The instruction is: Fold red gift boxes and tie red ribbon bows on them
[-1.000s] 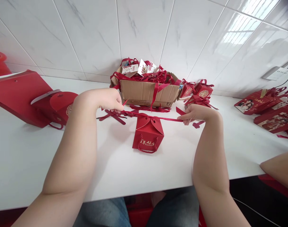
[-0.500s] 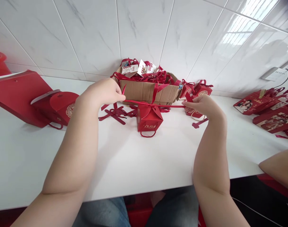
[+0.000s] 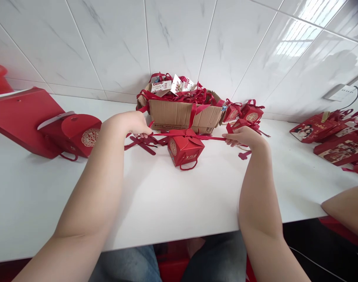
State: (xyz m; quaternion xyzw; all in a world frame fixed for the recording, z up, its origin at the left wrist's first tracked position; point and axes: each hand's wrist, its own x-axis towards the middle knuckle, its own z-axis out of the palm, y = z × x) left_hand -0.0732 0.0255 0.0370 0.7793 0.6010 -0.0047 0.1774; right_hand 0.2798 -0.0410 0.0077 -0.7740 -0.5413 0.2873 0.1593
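Note:
A small red gift box point(image 3: 187, 150) with gold print and a cord handle stands on the white table, in front of the cardboard box. Across its top runs a red ribbon point(image 3: 206, 137), stretched out to both sides. My left hand point(image 3: 137, 124) pinches the ribbon's left end, with a short tip sticking up past the fingers. On the other side my right hand point(image 3: 240, 137) is closed on the right end. Beside my left hand lie several dark red strips point(image 3: 143, 145). Whether the ribbon is knotted at the middle I cannot tell.
An open cardboard box point(image 3: 179, 113) full of ribbons and tags stands by the tiled wall. Small tied boxes point(image 3: 252, 113) sit right of it. More red boxes point(image 3: 76, 135) are at left, printed red bags point(image 3: 310, 127) at right. Another person's arm point(image 3: 347, 209) rests at the right edge.
Both hands have come down and slightly inward, keeping hold of the ribbon. The ribbon now lies lower against the gift box, which has turned a little and shows its left side more.

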